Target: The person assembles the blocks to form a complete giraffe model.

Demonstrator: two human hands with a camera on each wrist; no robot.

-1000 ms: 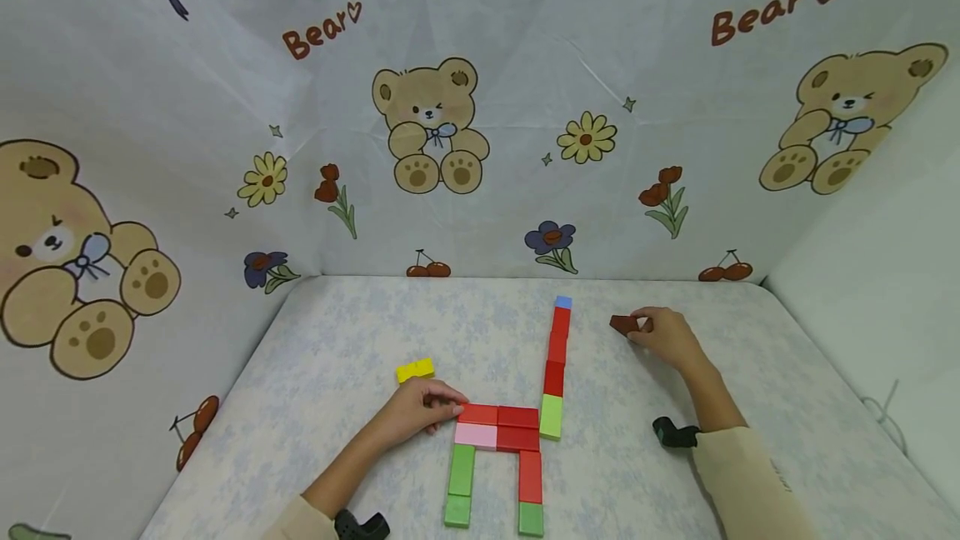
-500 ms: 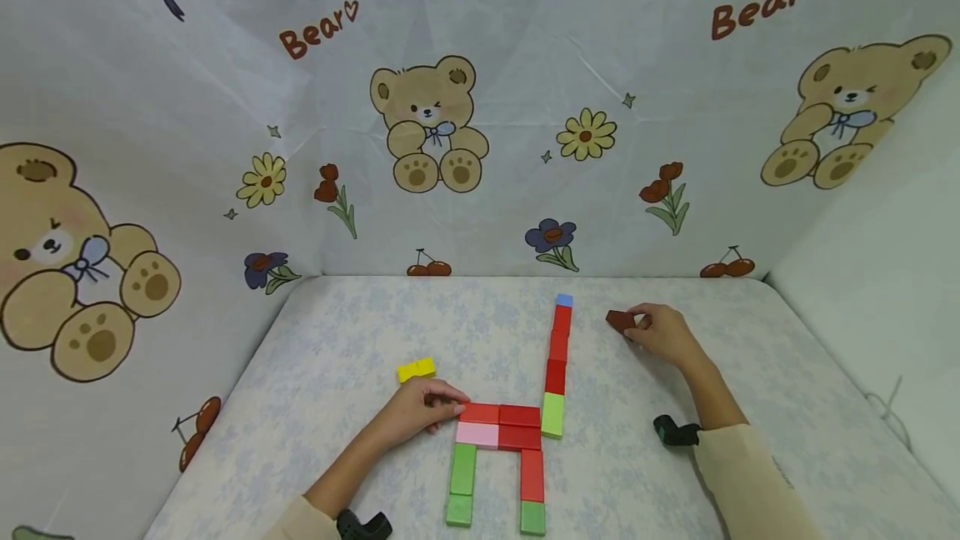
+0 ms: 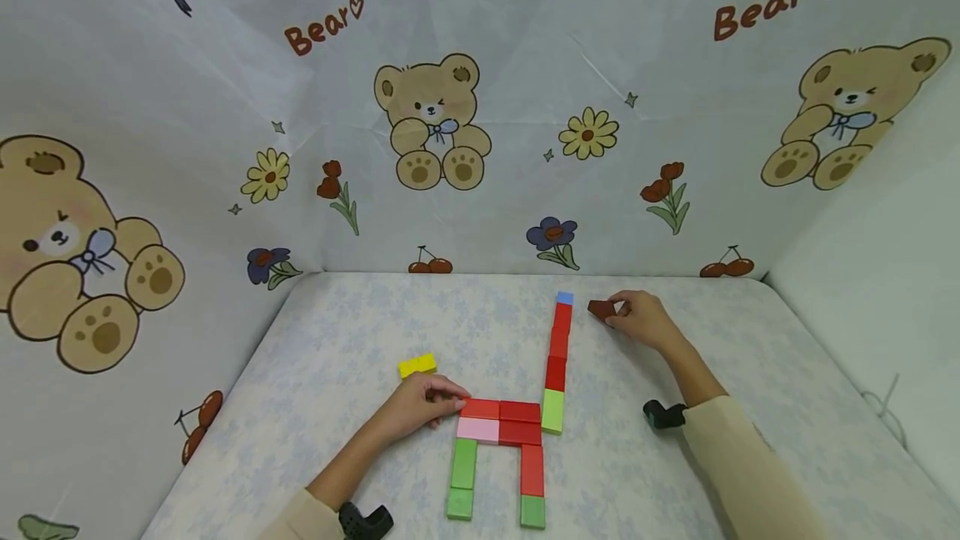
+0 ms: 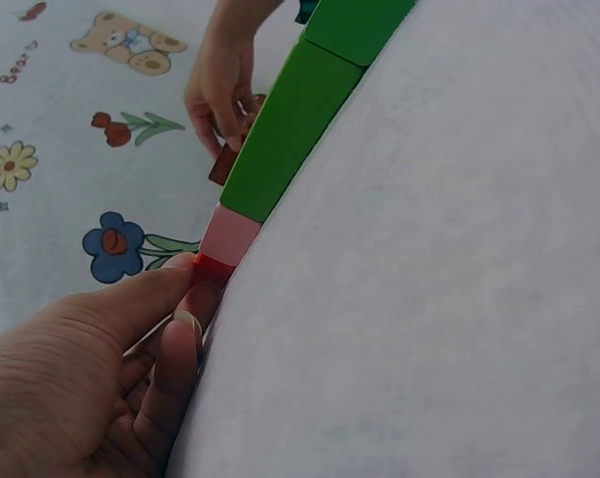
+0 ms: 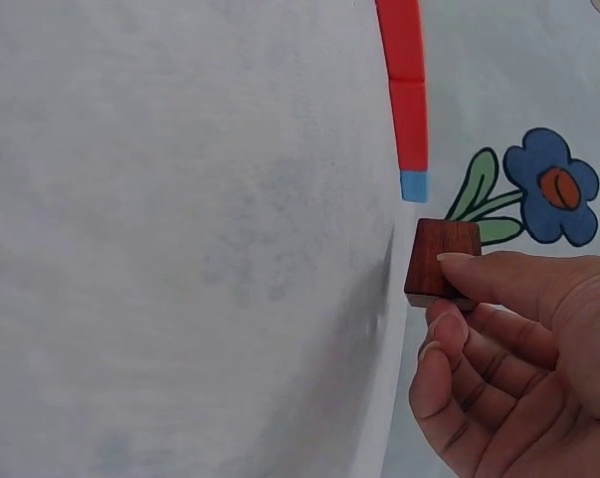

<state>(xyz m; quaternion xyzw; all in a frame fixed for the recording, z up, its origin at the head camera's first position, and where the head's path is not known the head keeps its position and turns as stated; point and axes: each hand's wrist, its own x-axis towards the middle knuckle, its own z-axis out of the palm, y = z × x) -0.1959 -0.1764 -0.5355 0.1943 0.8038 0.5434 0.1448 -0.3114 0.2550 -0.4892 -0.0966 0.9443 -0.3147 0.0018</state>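
My right hand [image 3: 647, 322] pinches a dark brown wooden block [image 5: 444, 254] between thumb and fingers. That block is to the right of a line of red blocks [image 3: 558, 344], which has a small blue block [image 3: 565, 298] at its far end and a light green block [image 3: 552, 411] at its near end. With thumb and fingertips my left hand [image 3: 414, 408] pinches the left end of a red block [image 3: 480, 409]. A pink block [image 3: 478, 430] lies against that red block's near side, and green blocks [image 3: 463, 465] run from it towards me.
Beyond my left hand lies a yellow block [image 3: 417, 365], partly hidden by it. More red blocks [image 3: 520, 423] join the pink one, with a leg ending in a green block [image 3: 533, 512]. A bear-printed cloth [image 3: 495, 215] hangs behind the table [image 3: 337, 332].
My right hand has moved left with the brown block, closer to the blue block at the line's far end. The left hand stays at the red block.
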